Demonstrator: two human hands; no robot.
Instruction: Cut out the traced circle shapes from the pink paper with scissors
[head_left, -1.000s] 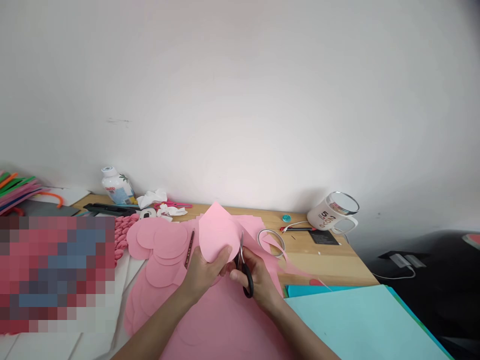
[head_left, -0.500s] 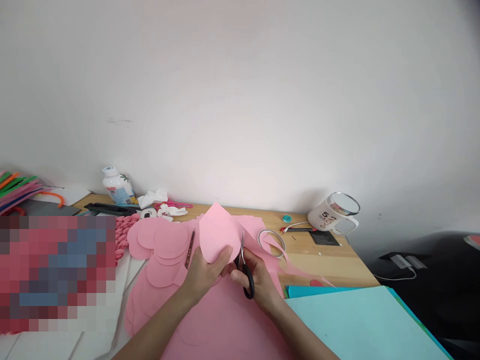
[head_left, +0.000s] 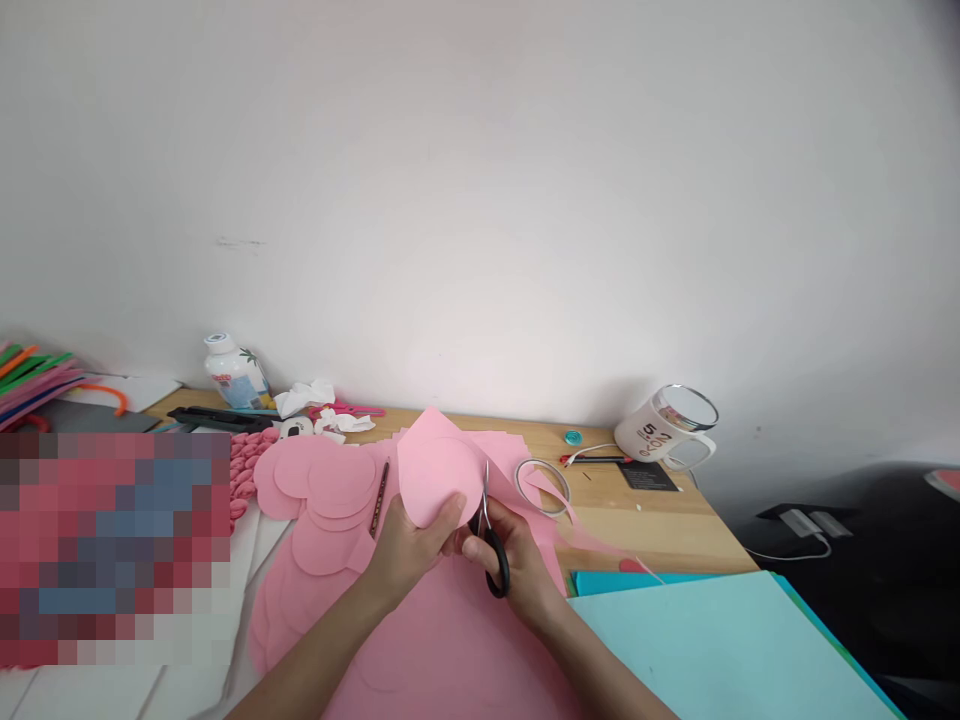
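My left hand pinches a piece of pink paper by its lower edge. The paper's bottom is cut round, while its top still comes to a point, and a faint curved line crosses it. Black-handled scissors are in my right hand, blades upward along the paper's right edge. A strip of pink paper trails away to the right. Several cut pink paper rounds lie overlapped at the left, on larger pink sheets. A patterned pencil rests beside my left hand.
A tape roll, a white mug and a black card are at the right. Turquoise sheets lie front right. A white bottle, crumpled tissue and a black cutter stand or lie back left.
Both hands stay almost in place, with the paper turned very slightly. The loose end of the pink strip at the right has shifted a little.
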